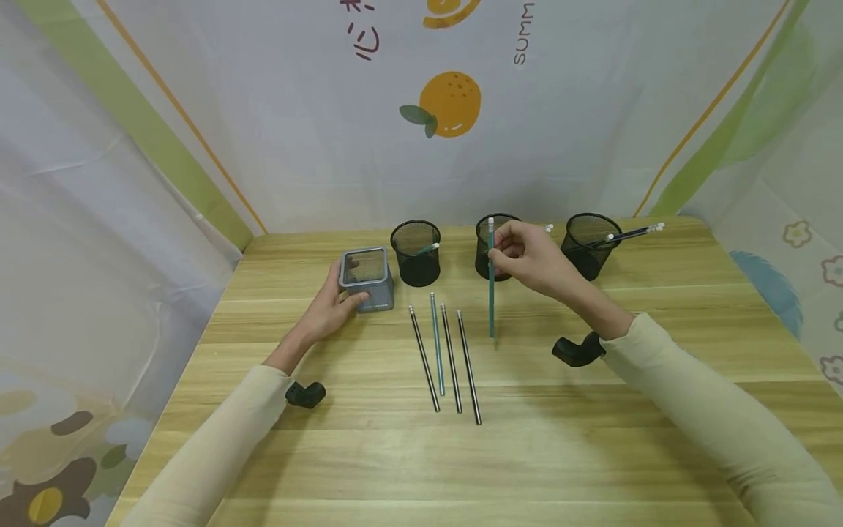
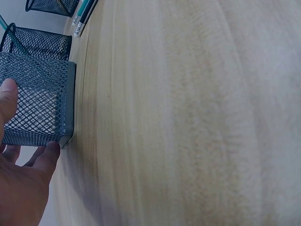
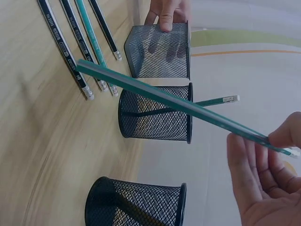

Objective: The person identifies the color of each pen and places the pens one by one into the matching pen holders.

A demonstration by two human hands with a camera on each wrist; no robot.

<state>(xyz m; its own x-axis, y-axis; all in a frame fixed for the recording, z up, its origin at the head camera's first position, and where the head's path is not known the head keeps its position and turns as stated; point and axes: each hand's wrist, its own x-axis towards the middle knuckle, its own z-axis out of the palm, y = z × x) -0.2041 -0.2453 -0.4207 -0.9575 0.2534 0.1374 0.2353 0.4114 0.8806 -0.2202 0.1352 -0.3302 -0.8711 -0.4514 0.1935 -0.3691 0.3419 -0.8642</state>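
Note:
My left hand (image 1: pixel 323 311) holds a square grey mesh pen holder (image 1: pixel 377 296) at the left of the row, thumb on its near side and fingers around its far left side. Between thumb and fingers, my right hand (image 1: pixel 533 258) pinches a green pencil (image 1: pixel 491 300) near its white eraser end. That pencil hangs close to vertical, eraser up, in front of the middle round black mesh cup (image 1: pixel 482 252), which the hand partly hides. On the table lie several pencils side by side, black ones (image 1: pixel 468 366) and one teal pencil (image 1: pixel 437 344).
Left of the middle cup stands another round black mesh cup (image 1: pixel 416 272) with a green pencil leaning in it. A third mesh cup (image 1: pixel 582 260) at the right contains black pencils (image 1: pixel 632 233). Behind the wooden table (image 1: pixel 369 468) hangs a printed white curtain (image 1: pixel 316 146).

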